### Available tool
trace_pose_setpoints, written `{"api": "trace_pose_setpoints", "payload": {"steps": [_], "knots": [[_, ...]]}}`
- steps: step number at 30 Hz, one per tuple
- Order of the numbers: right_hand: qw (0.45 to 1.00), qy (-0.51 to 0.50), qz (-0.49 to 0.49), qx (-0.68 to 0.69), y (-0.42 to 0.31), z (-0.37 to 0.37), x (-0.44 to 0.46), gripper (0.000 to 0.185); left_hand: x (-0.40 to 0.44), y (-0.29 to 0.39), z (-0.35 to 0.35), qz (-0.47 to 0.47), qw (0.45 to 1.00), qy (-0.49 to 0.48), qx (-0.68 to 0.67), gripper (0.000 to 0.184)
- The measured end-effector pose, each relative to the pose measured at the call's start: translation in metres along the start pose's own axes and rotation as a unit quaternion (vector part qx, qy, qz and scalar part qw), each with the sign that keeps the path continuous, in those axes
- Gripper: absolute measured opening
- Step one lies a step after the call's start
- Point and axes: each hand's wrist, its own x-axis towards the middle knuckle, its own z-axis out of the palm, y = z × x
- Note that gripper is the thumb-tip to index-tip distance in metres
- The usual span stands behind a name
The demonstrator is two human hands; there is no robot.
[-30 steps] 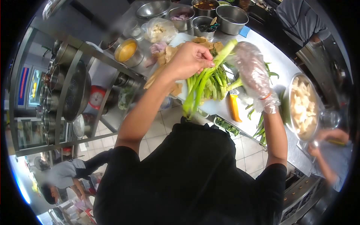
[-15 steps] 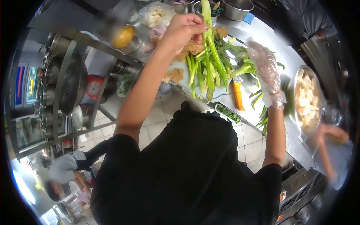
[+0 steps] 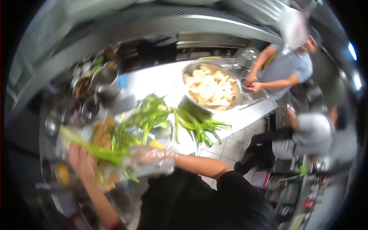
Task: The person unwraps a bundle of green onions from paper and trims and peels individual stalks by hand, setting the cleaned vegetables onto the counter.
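Observation:
A long green stalk (image 3: 97, 150) is pinched in my bare left hand (image 3: 81, 160), its pale end pointing to the upper left. My gloved right hand (image 3: 147, 155) is at the stalk's leafy end, blurred, and its fingers cannot be made out. More cut greens (image 3: 122, 136) and brown paper (image 3: 102, 132) lie beneath and beyond the stalk. Leafy greens (image 3: 151, 115) rest further along the metal table, with another bunch (image 3: 197, 122) to their right. A yellow-orange handle (image 3: 156, 144) shows just above my right wrist.
A large metal bowl (image 3: 185, 72) of pale chunks stands on the table (image 3: 147, 78). Metal pots (image 3: 105, 81) crowd its left end, near a blue piece (image 3: 122, 81). One person (image 3: 287, 65) works beyond the right end; another person (image 3: 312, 132) bends over nearby.
The view has swung to the right, bringing the bowl and two people further in. My left hand still holds a stalk, now slanted sideways, and my right hand has come to its leafy end.

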Motion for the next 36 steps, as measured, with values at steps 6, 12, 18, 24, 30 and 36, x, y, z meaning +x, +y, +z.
{"api": "trace_pose_setpoints", "payload": {"steps": [6, 12, 18, 24, 30, 36], "knots": [[0.974, 0.030, 0.108, 0.196, -0.007, 0.004, 0.010, 0.031, -0.015, -0.003, 0.007, 0.081, 0.996, 0.026, -0.002, 0.017], [0.955, 0.253, 0.013, 0.153, 0.013, 0.025, 0.039, 0.031, -0.039, 0.008, 0.021, 0.373, 0.910, -0.023, 0.183, 0.022], [0.965, 0.214, 0.152, 0.021, -0.062, 0.017, 0.042, 0.042, -0.054, 0.025, 0.015, 0.413, 0.837, 0.135, 0.332, 0.024], [0.957, 0.196, 0.092, 0.194, 0.035, 0.053, 0.059, 0.029, -0.057, 0.063, -0.032, 0.494, 0.823, 0.226, 0.168, 0.025], [0.912, 0.381, -0.131, 0.080, 0.053, -0.017, 0.029, 0.050, -0.061, 0.058, -0.079, 0.318, 0.904, 0.257, 0.122, 0.017], [0.857, 0.327, 0.215, -0.337, 0.075, -0.080, 0.019, 0.056, -0.078, 0.008, -0.055, 0.106, 0.983, 0.142, 0.055, 0.023]]}}
